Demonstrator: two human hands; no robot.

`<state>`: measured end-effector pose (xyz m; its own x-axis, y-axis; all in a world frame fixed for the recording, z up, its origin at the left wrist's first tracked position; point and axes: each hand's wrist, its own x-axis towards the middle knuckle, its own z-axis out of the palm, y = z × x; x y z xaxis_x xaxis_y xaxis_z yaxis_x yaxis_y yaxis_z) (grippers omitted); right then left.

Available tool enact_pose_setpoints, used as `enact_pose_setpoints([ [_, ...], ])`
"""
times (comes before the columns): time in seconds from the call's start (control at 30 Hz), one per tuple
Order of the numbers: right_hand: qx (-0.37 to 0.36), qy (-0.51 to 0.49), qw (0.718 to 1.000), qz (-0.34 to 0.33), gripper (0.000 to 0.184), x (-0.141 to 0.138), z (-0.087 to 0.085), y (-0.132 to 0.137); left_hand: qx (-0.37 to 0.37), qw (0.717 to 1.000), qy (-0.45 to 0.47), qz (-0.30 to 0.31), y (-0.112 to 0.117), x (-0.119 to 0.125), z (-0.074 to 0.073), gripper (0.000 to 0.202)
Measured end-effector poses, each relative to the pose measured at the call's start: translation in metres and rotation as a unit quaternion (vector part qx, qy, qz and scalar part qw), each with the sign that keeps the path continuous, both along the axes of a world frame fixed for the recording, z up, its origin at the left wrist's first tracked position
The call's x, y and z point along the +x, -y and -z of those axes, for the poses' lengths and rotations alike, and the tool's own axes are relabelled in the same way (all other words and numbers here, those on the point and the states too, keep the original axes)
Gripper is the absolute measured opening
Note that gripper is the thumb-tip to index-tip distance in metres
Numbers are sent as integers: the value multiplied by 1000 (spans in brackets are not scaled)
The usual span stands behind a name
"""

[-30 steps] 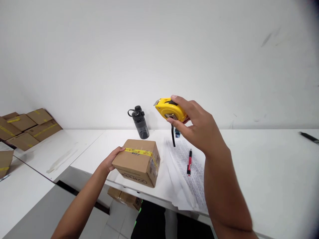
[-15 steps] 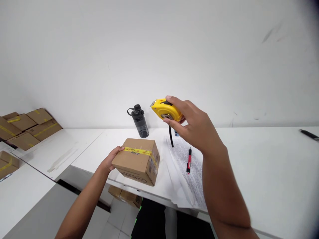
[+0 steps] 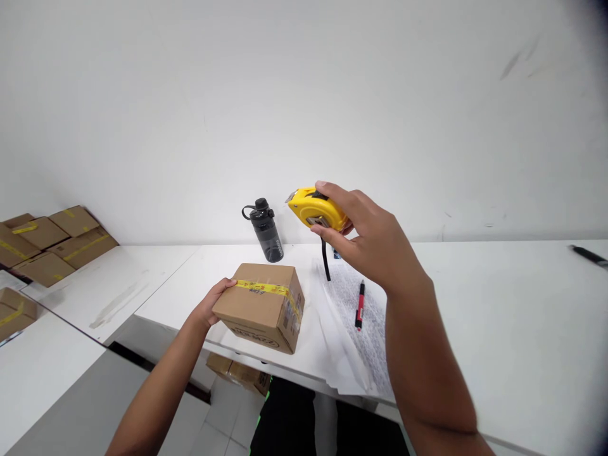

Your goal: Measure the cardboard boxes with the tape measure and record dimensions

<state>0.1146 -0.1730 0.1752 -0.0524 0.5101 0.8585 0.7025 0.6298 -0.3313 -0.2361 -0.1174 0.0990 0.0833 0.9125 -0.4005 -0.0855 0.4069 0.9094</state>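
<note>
In my right hand (image 3: 368, 237) is a yellow tape measure (image 3: 316, 209), held up above the table with its black strap hanging down. Its blade is drawn in, with only the metal end hook showing at the left tip. My left hand (image 3: 212, 304) grips the left side of a cardboard box (image 3: 259, 307) closed with yellow printed tape; the thumb lies on top and the other fingers are hidden. Below and right of the tape measure, a red and black pen (image 3: 360, 306) rests on printed sheets of paper (image 3: 342, 329).
A dark water bottle (image 3: 267, 231) stands behind the box by the wall. Several taped cardboard boxes (image 3: 71, 234) are piled at the far left. Another box (image 3: 237, 373) sits under the table (image 3: 498, 329). A black object (image 3: 589, 256) lies at the right edge.
</note>
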Motion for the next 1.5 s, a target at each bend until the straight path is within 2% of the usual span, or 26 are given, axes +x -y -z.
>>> enact_pose_setpoints([
  [0.43,-2,-3,1000,-9,51,0,0,0,-3,1000,-4,-1,3,5,-3,36],
  [1.23,-1,-1,1000,-5,52,-1,0,2,-7,1000,4,-8,3,7,-4,33],
  [1.37,-4,2,1000,-1,51,-1,0,2,17,1000,11,-21,9,15,-5,36],
  [1.5,-4,2,1000,1,51,0,0,1,97,993,-39,-59,12,22,-2,58],
])
